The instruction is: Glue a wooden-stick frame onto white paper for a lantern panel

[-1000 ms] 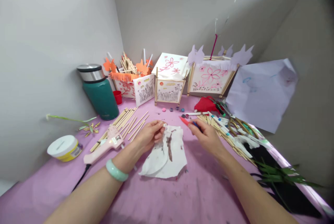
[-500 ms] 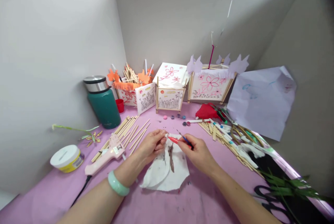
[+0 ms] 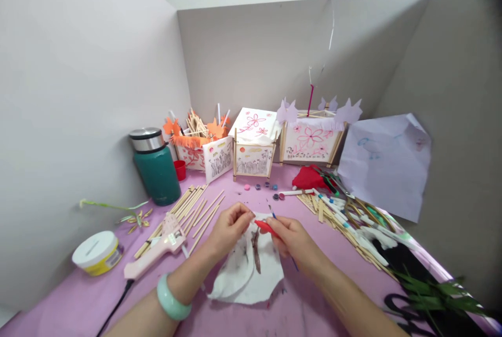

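Note:
A crumpled white tissue (image 3: 251,274) with brown paint streaks lies on the pink table (image 3: 314,316) in front of me. My left hand (image 3: 229,225), a green bangle on its wrist, pinches the tissue's top edge. My right hand (image 3: 292,237) is closed round a thin paintbrush (image 3: 270,210) and a small red object (image 3: 266,227), whose tip meets the left fingers over the tissue.
A pink glue gun (image 3: 157,245) and wooden sticks (image 3: 192,206) lie left, with a green flask (image 3: 157,167) and a glue tub (image 3: 96,252). Paper lanterns (image 3: 309,141) stand at the back. Small paint pots (image 3: 270,188), sticks, markers and green leaves (image 3: 439,290) crowd the right.
My right hand has moved left from the table's right side to the tissue, bringing the brush and red object to my left fingers. The camera has tilted upward.

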A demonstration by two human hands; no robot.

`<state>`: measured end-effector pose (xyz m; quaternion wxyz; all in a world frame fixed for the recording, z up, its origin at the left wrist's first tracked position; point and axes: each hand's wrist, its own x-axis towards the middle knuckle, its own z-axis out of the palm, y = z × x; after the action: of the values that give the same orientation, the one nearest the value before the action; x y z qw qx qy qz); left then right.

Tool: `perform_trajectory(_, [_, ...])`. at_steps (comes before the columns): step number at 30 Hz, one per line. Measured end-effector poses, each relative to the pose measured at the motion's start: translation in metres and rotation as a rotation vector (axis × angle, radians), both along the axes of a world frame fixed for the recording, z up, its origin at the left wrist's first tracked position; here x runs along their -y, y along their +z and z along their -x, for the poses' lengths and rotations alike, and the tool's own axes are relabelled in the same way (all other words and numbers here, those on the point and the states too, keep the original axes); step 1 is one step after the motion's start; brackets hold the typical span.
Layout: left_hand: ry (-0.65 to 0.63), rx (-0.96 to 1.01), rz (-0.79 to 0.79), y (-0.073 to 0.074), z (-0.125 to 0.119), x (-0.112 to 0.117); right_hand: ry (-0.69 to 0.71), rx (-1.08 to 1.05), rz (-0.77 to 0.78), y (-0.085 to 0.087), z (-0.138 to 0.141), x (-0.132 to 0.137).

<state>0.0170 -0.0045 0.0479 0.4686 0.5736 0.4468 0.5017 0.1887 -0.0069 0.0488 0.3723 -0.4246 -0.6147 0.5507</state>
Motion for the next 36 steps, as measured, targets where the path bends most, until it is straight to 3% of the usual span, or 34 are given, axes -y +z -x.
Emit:
perform_trajectory(2, [0.006, -0.042, 0.002, 0.0, -0.002, 0.0, -0.069, 0.032, -0.086, 0.001, -0.001, -0.002])
perform_trajectory(4, [0.05, -0.063, 0.019, -0.003, -0.004, -0.002, -0.148, 0.132, -0.284, 0.0, 0.0, -0.001])
perform_trajectory(8, [0.089, -0.022, 0.083, -0.007, -0.007, -0.003, -0.181, 0.312, -0.536, -0.004, 0.002, 0.005])
perform_trajectory(17, [-0.109, 0.162, 0.171, 0.007, -0.006, 0.002, -0.135, 0.252, -0.641, -0.005, -0.001, 0.008])
perform_trajectory(23, [-0.177, 0.025, 0.223, 0.009, -0.001, 0.003, -0.141, 0.231, -0.784, -0.008, -0.003, 0.009])
perform_trajectory(27, [-0.131, -0.037, 0.185, 0.007, -0.004, 0.003, -0.168, 0.276, -0.915, -0.013, -0.002, 0.008])
perform_trajectory(31, [0.029, -0.175, 0.16, 0.002, -0.011, 0.003, -0.131, 0.254, -0.896, -0.016, 0.003, 0.01])
perform_trajectory(36, [0.174, -0.248, 0.068, 0.001, -0.018, 0.008, -0.111, 0.148, -0.597, -0.009, 0.012, 0.019])
